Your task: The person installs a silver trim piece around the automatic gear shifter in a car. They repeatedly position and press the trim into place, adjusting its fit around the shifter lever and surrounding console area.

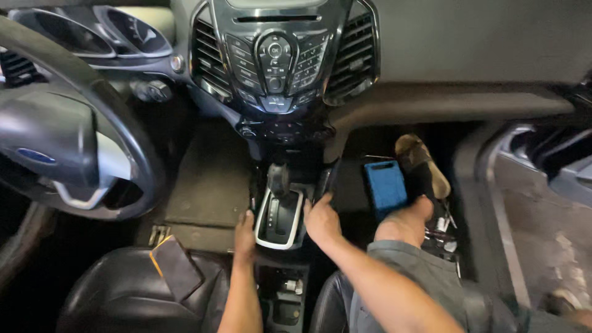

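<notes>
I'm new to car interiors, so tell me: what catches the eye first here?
Two bare hands flank the silver-framed gear shifter panel at bottom centre: the left hand on its left edge, the right hand on its right. A blue pad lies in the passenger footwell, and the steering wheel fills the left.

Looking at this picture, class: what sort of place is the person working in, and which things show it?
The front cabin of a car, seemingly under repair. A steering wheel, a centre console with buttons and vents and a gear selector surround show it; the left hand and right hand grip that surround.
</notes>
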